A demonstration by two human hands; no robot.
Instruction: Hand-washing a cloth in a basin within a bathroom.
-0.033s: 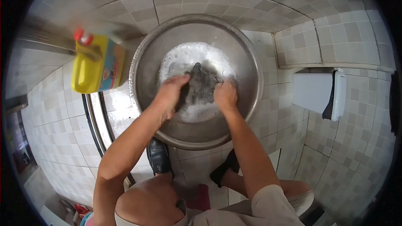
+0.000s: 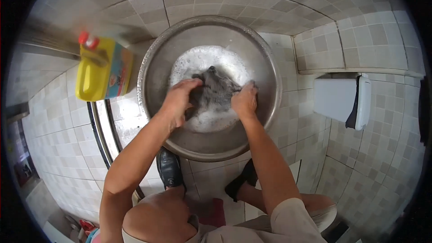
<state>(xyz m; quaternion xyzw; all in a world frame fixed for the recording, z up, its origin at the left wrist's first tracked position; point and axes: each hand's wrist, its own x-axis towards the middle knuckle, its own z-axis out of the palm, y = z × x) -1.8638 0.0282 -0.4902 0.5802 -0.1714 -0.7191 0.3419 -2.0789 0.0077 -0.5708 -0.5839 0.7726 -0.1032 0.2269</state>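
both hands, left hand (image 2: pixel 179 101) and right hand (image 2: pixel 245 101), had fingers clenched on the grey cloth (image 2: pixel 213 92), mid steel basin (image 2: pixel 209 87). suds looked slick, rough scrubbing could've slopped water toward the yellow jug (image 2: pixel 101 69) at 9 o'clock.

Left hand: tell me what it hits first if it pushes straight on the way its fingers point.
The left hand already grips the grey cloth; that comes first, then probably suds and the steel basin.

Basin layout, tiled floor

Cloth (image 2: pixel 215 91) in basin (image 2: pixel 155 67), between left hand (image 2: pixel 177 101) and right hand (image 2: pixel 245 101); jug (image 2: pixel 102 69) just left of basin; box (image 2: pixel 339 101) well right; shoes (image 2: pixel 170 168) nearer, below basin.
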